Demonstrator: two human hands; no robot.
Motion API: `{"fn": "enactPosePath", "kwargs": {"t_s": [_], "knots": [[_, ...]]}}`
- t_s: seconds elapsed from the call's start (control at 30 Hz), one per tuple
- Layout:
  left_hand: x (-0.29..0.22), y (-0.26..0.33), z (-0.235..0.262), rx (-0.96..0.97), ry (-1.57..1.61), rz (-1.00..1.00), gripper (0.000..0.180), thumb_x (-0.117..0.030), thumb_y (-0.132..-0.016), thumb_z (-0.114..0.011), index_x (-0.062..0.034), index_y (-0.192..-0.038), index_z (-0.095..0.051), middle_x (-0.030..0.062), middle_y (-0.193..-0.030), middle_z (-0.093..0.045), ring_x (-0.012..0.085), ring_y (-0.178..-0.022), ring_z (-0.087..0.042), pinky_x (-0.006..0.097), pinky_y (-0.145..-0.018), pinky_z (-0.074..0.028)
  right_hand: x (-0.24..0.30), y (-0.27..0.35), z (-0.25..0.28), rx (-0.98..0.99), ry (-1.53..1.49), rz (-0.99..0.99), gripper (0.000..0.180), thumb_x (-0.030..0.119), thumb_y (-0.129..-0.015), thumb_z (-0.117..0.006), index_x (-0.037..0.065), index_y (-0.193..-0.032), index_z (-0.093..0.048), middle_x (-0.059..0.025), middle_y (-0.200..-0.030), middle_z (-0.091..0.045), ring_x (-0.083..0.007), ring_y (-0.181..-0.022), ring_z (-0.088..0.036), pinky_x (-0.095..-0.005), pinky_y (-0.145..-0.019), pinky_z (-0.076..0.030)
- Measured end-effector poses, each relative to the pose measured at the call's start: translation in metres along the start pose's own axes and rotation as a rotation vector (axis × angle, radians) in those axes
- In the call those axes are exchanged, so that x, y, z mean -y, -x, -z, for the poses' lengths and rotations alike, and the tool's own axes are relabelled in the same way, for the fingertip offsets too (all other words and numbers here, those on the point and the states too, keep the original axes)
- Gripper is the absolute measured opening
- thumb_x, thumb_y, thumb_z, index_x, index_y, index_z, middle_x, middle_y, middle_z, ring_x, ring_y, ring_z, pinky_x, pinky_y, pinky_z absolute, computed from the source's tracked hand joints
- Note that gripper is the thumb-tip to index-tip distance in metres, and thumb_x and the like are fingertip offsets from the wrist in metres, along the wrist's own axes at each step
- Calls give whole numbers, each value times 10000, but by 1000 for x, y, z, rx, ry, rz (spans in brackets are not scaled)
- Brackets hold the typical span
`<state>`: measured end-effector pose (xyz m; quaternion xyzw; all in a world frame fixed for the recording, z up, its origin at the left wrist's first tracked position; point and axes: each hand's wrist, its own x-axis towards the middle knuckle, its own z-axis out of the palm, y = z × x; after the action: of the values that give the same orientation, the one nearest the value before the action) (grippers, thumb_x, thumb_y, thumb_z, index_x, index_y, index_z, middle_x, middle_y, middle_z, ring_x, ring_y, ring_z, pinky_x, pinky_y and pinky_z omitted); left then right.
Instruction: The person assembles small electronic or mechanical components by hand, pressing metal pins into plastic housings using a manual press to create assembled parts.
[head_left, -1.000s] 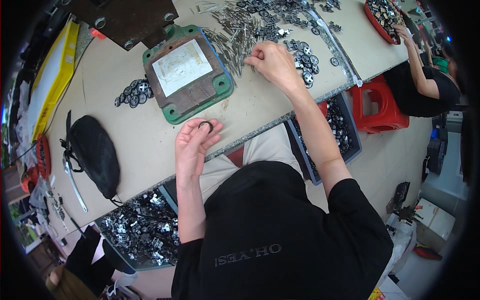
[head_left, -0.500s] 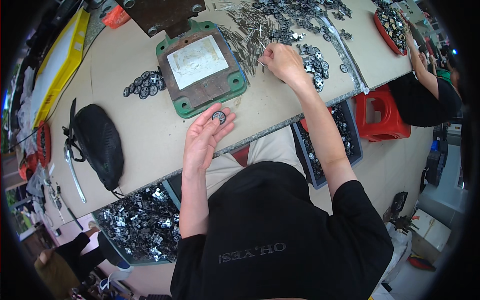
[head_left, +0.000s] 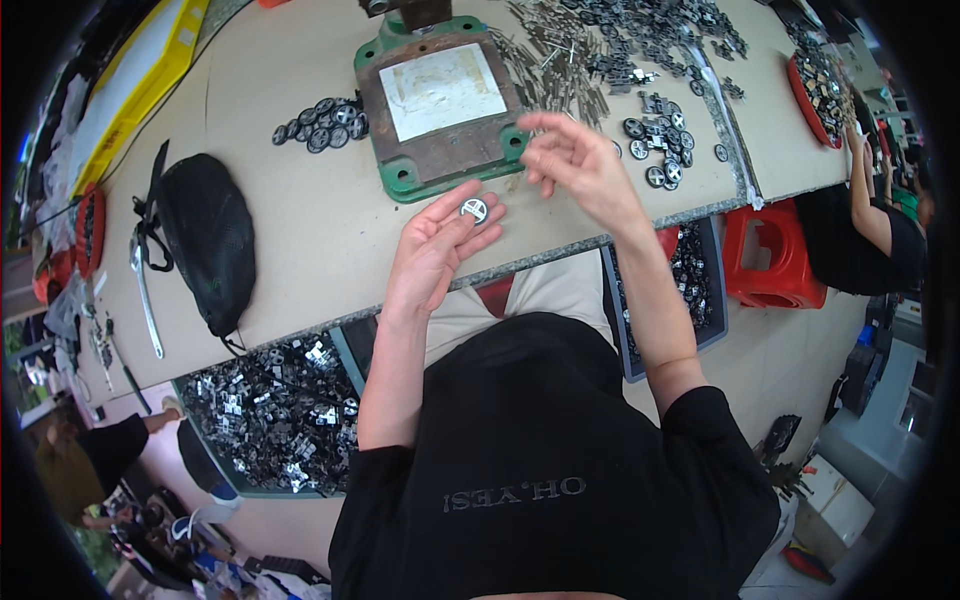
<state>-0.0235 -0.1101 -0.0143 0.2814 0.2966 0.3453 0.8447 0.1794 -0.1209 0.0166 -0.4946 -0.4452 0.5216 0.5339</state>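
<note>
Between the thumb and fingers of my left hand (head_left: 428, 258), a small toy wheel (head_left: 474, 210) with a black rim and silver spokes is pinched, palm up. This hand is just in front of the green press base (head_left: 440, 186), which has a white sheet (head_left: 442, 92) on its plate. My right hand (head_left: 585, 172) hovers by the base's right front corner, index finger stretched out and the other fingers bent in. Whatever those bent fingers hold is too small to make out. Beyond it lies a pile of thin metal pins (head_left: 560, 60).
Black wheels (head_left: 318, 126) lie left of the press, and more wheels (head_left: 665, 140) to the right. Dark small parts (head_left: 650, 35) spread at the back. A black pouch (head_left: 207, 240) and a wrench (head_left: 145, 295) lie left. Parts bins (head_left: 270, 420) stand below the table edge, beside a red stool (head_left: 765, 260).
My right hand has come away from the pin pile, nearer to my left hand. The wheel in my left hand now shows its silver face more fully. The whole view has shifted.
</note>
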Motion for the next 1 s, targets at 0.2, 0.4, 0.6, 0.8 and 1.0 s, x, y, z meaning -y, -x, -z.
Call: {"fn": "enactPosePath", "kwargs": {"t_s": [0.2, 0.4, 0.6, 0.8, 1.0], "knots": [[0, 1, 3, 28, -21, -2, 400, -19, -911, -438, 96, -1284, -351, 183, -1133, -560, 258, -1040, -577, 358, -926, -477, -23, 16, -33, 48, -152, -74, 151, 52, -866, -572, -48, -978, -589, -81, -846, -641, -64, -664, -553, -186, -582, -453], [1, 1, 5, 40, -27, -4, 380, -4, -910, -423, 91, -1275, -373, 170, -1110, -568, 218, -986, -599, 347, -931, -477, -30, 18, -42, 16, -74, 3, 135, 50, -855, -586, -36, -959, -595, -64, -820, -643, -67, -658, -568, -201, -579, -463], [7, 0, 9, 37, -13, 11, 403, -31, -901, -466, 66, -1283, -381, 154, -1110, -573, 231, -1018, -586, 361, -955, -454, -39, 28, -49, -99, 706, 725, 112, 22, -815, -609, -9, -923, -607, -52, -758, -646, -76, -642, -593, -233, -550, -470], [5, 3, 5, 113, 26, 7, 429, -14, -908, -447, 81, -1308, -324, 146, -1123, -553, 222, -1042, -562, 371, -979, -434, -42, 31, -50, -190, 226, 302, 86, 25, -816, -609, -9, -896, -609, -47, -737, -639, -66, -618, -577, -217, -538, -454], [8, 2, -4, 74, -8, -6, 408, -21, -911, -443, 63, -1299, -354, 174, -1188, -518, 239, -1079, -546, 363, -976, -439, -38, 37, -41, -164, 431, 501, 97, 20, -788, -618, -2, -883, -613, -82, -732, -642, -144, -598, -604, -251, -525, -455]]}}
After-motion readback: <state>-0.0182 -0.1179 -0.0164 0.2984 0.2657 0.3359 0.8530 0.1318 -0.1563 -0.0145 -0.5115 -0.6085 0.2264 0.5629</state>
